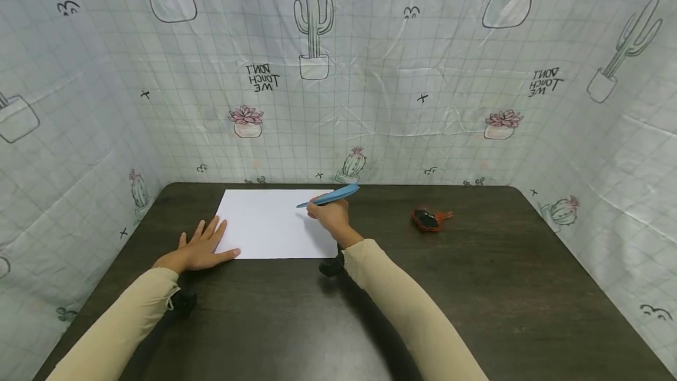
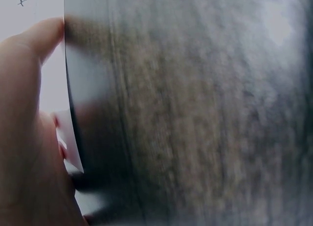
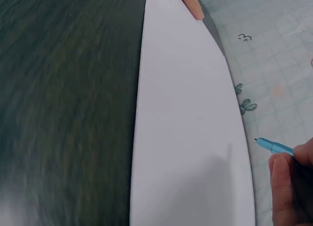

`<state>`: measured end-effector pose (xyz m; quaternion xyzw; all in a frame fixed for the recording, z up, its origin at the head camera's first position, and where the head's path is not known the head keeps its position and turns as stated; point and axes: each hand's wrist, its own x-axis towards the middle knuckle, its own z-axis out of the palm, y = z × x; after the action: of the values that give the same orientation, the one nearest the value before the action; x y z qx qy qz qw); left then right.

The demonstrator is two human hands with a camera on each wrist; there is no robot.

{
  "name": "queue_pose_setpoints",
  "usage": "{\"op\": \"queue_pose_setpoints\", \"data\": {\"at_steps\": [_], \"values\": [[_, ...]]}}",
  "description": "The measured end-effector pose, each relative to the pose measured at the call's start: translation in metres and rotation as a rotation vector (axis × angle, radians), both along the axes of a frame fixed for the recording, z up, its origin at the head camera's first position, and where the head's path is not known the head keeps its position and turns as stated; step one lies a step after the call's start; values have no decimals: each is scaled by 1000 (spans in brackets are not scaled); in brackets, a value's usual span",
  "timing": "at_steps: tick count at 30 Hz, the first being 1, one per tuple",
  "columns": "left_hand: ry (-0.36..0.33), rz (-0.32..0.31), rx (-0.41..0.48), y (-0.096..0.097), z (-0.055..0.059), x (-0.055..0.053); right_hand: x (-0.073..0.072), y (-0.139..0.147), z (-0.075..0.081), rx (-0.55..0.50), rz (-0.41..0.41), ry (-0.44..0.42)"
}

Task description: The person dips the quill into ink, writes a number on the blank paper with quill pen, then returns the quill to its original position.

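Observation:
A blank white sheet of paper (image 1: 270, 234) lies on the dark table (image 1: 275, 322). My left hand (image 1: 200, 251) rests with spread fingers over its left edge, the thumb across the near left corner. Between the thumb and fingers of my right hand (image 1: 332, 217) I hold a slim blue pen (image 1: 335, 194) with a broad, feather-like upper end. Its dark tip points left and stands above the right part of the sheet. The right wrist view shows the pen (image 3: 274, 146) pinched near its tip, and the left fingers (image 3: 191, 5) at the paper's far end.
A small orange-rimmed thing with a black middle (image 1: 427, 219) lies on the table to the right of the paper. Behind the table and at both sides hangs a white cloth (image 1: 381, 75) with a grid and cactus drawings.

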<state>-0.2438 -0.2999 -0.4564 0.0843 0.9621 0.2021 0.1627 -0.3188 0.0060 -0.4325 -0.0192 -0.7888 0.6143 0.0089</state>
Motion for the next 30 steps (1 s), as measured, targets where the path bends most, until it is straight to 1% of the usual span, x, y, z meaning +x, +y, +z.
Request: {"op": "queue_pose_setpoints", "data": {"at_steps": [2, 5, 8, 10, 13, 14, 17, 22, 24, 30], "values": [[3, -2, 13, 1, 1, 1, 1, -6, -2, 8, -27, -1], [2, 1, 20, 3, 5, 2, 2, -14, -4, -4, -49, -1], [2, 3, 4, 4, 9, 3, 3, -21, -3, 35, -65, 1], [3, 3, -15, 4, 8, 3, 3, -25, -2, 74, -70, 9], [7, -6, -12, 3, 5, 1, 4, -29, -3, 112, -76, 31], [6, -7, -19, 3, 5, 1, 4, -30, -3, 117, -76, 42], [4, -10, 9, 4, 5, 2, 5, -33, -4, 119, -84, 48], [0, 0, 30, 6, 9, 6, 6, -40, -8, 120, -117, 36], [3, 1, 19, 4, 7, 5, 7, -42, -9, 118, -136, 42], [11, -1, -13, -3, -7, -2, 11, -48, -10, 135, -187, 64]]}}
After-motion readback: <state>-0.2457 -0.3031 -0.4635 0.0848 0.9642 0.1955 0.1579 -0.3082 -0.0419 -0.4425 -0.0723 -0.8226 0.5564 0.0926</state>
